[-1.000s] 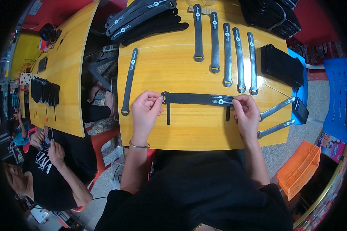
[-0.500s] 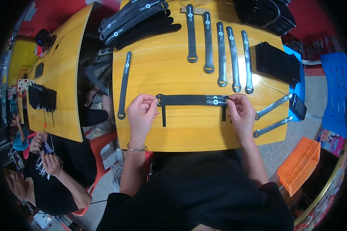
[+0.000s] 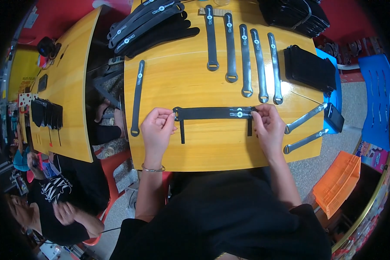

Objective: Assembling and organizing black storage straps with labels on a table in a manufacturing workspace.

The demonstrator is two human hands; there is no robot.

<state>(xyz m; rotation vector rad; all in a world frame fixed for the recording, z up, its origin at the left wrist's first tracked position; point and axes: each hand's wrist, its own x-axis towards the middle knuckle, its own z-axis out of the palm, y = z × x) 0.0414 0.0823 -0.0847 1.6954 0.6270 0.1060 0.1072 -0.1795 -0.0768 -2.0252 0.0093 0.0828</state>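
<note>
Black strap [image 3: 206,113] spanning the near part of a yellow table [image 3: 182,82]

Both hands are pinching the strap, one at each end, and it is running almost level from side to side in front of the person. The left hand [image 3: 157,128] is closing thumb and fingertips on the slotted end; a metal bracelet [image 3: 153,168] is circling that wrist. The right hand [image 3: 269,128] is gripping the other end, just beside the white print. Whether the strap is touching the tabletop, I cannot tell. Two narrow black strips [image 3: 182,132] are showing below its lower edge, one near each hand.

To the left, a single grey strap [image 3: 137,97] is lying lengthwise. Beyond the right half of the held strap, a row of five straps [image 3: 246,60] is pointing slotted ends toward the person. Two slanted straps [image 3: 306,142] are resting to the right of the right hand. At the far left, a strap pile [image 3: 149,26] is fanning out; a black stack [image 3: 310,67] is sitting near the right edge. Beside the table, an orange crate [image 3: 337,184] is standing tilted in view.
</note>
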